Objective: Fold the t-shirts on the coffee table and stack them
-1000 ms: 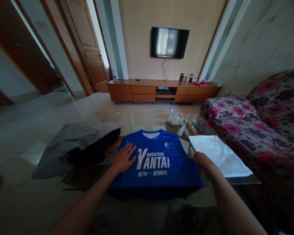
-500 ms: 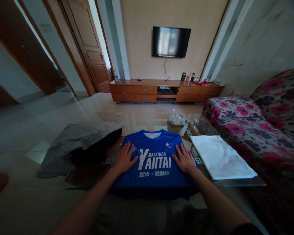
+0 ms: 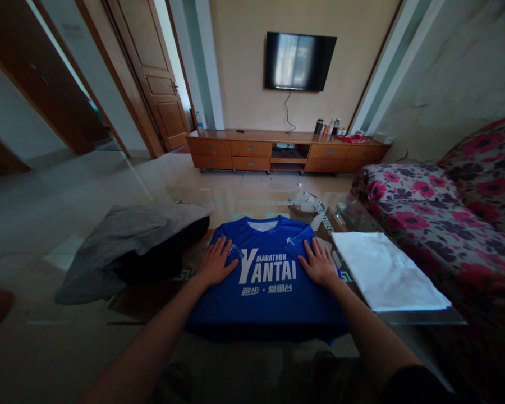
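Premises: a home, evidently its living room. Beyond the right edge of the glass-topped bench [image 3: 429, 318] stands a sofa [image 3: 421, 224] in a pink and dark floral cover. Past the far edge, a long, low wooden cabinet [image 3: 251, 148] with drawers runs along the wall; a flat television [image 3: 300, 62] is mounted above it, its cable [image 3: 288, 112] hanging loose. Bottles [image 3: 328, 127] are grouped near the cabinet's right end. A panelled wooden door [image 3: 155, 84] stands at far left. Flooring is pale and glossy. Clothing, including a printed blue T-shirt [image 3: 265, 308] at the bench's near edge, is consistent with domestic use.
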### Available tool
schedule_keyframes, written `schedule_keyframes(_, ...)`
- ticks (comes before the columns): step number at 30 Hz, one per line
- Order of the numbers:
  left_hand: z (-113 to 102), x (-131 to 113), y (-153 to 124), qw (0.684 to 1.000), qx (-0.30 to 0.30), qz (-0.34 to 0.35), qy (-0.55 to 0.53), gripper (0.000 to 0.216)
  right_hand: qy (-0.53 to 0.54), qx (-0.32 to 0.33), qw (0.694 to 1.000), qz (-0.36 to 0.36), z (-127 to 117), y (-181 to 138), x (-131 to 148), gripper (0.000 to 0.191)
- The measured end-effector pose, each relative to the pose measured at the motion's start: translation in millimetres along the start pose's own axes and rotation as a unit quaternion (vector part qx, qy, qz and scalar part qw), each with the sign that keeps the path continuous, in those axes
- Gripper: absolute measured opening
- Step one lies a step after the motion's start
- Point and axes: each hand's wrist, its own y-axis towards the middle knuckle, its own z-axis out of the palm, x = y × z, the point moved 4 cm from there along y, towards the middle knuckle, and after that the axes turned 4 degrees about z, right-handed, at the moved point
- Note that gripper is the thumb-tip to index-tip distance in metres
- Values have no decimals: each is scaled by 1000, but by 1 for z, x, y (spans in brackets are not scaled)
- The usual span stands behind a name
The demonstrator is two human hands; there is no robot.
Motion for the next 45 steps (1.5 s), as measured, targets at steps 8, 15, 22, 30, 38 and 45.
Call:
schedule_keyframes(8, -35, 26, 23, 980, -122, -129, -84, 49, 24, 14, 999, 21, -10, 2, 4, 78)
schedule_keyframes(15, -25, 58, 42, 969, -117, -212, -41, 37, 104, -53, 988, 97, -30, 37, 1, 44)
schedule_keyframes(22, -19, 65, 68, 968, -105, -216, -67, 30, 142, -76, 976, 150, -27, 85, -19, 55)
schedule_keyframes(30, -18, 76, 92, 968, -86, -221, -84, 13, 175, -19, 970, 169, -34, 145, -40, 30)
schedule_keyframes(38, -45, 85, 152, 960, -149, -229, -64, 16, 221, -17, 956, 193, -47, 196, -55, 39)
schedule_keyframes(45, -47, 49, 152, 977, -168, -132, -11, 50, 193, -27, 977, 87, -45, 186, -23, 55)
